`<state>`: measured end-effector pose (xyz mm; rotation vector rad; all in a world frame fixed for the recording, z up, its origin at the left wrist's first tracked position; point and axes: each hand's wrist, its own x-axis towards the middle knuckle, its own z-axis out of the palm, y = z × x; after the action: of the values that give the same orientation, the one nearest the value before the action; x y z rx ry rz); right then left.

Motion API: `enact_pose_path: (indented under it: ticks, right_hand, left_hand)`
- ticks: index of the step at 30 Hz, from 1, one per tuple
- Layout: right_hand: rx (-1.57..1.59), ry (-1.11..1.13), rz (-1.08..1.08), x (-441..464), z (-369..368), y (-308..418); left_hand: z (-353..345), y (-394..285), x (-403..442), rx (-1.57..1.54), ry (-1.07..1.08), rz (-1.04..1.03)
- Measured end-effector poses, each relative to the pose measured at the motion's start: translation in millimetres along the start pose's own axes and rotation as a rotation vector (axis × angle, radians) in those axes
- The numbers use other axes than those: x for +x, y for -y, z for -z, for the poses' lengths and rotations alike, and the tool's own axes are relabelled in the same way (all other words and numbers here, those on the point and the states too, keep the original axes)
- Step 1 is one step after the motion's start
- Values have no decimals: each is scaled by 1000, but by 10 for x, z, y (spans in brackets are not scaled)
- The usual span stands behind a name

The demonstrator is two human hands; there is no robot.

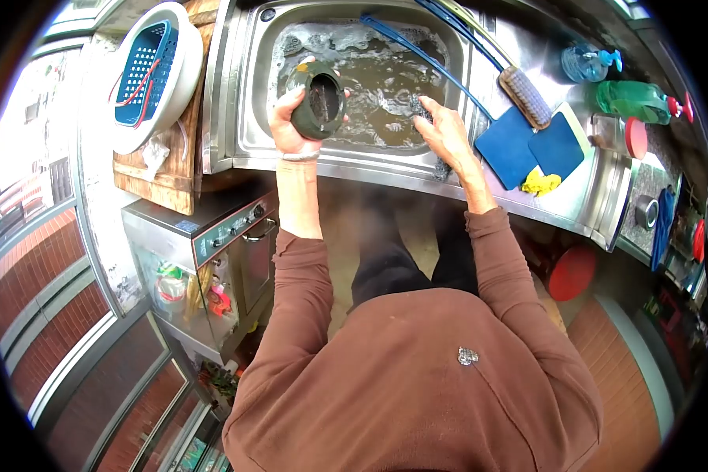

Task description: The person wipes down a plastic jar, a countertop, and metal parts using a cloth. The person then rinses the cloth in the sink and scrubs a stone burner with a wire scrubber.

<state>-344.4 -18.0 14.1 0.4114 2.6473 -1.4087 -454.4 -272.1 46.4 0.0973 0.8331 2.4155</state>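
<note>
My left hand (293,132) is wrapped round a dark green hollow vessel (300,115), tilted so that its oval opening faces right. The inside of the vessel looks dark. Murky water with patches of foam fills the steel sink (248,130) below. Over the right part of the sink, my right hand (447,135) closes its fingers on a grey steel wool scrubber (418,107). A second grey clump (441,169), similar to the scrubber, rests at the front rim under my right wrist. The two hands are apart.
Blue long-handled tools (515,145), a scrub brush (525,96) and a yellow cloth (540,182) lie on the right drainboard. Beyond stand a blue bottle (584,63) and a green bottle (633,101). At left, a white basin (182,75) holds a blue basket (143,75).
</note>
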Motion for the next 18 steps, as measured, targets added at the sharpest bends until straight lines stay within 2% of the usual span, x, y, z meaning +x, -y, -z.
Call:
enact_pose_path:
  ticks: [2,3,6,8,10,14,16,18]
  right_hand:
    - [-47,19,-40,-23,48,56]
    - [-70,13,-39,-33,59,70]
    - [-109,-48,28,-50,18,-2]
    - [-139,-147,119,-58,-95,-121]
    - [-198,-185,149,-56,-168,-189]
    - [-293,-261,187,-25,-323,-347]
    - [-295,-259,176,-47,-331,-383]
    - [-303,-287,202,-96,-305,-408]
  left_hand:
    - [-128,-36,24,187,-70,-1]
    - [-215,2,5,282,-221,-14]
    - [-347,92,49,936,-265,-116]
    - [-306,106,86,1695,-216,-222]
    - [-403,198,72,2192,-190,-414]
    - [-628,256,86,2461,-69,-333]
    - [-658,277,98,2540,5,-390]
    - [-785,228,112,2473,64,-519]
